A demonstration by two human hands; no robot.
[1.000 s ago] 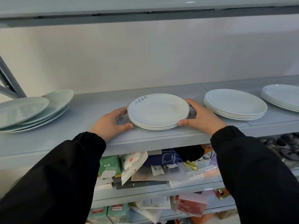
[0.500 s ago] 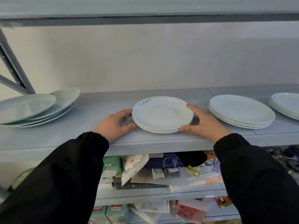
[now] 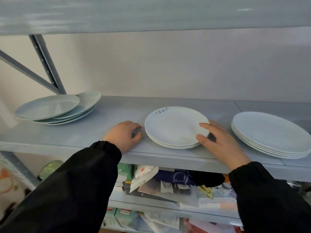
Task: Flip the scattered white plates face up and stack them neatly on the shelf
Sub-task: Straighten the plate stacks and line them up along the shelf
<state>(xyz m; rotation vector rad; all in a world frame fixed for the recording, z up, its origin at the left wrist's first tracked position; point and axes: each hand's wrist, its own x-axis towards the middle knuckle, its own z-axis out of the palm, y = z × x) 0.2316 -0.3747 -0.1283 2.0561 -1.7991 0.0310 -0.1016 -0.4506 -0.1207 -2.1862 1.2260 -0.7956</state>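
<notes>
Here, a person faces a grey metal shelf (image 3: 101, 132) set against a pale wall, both arms in black sleeves reaching forward. In the middle of the shelf sits a small stack of white plates (image 3: 173, 128), face up and neatly aligned, with faint handwriting (image 3: 161, 111) on the far rim of the top plate.

The left hand (image 3: 123, 135) rests on the shelf just beside the stack's left edge, not touching it. Its grip is loose, the fingers gently curled and holding nothing. The right hand (image 3: 220, 143) is at the stack's right edge. Its grip is open, the fingers spread, with the forefinger lying over the top plate's rim and the thumb tip against the near edge.

Far to the left is an untidy pile of plates (image 3: 50, 108), the top one slid off-centre toward the left. On the right stands another neat stack (image 3: 269, 132), partly cut off by the picture's edge. On the shelf below lie jumbled packets and papers (image 3: 168, 182).
</notes>
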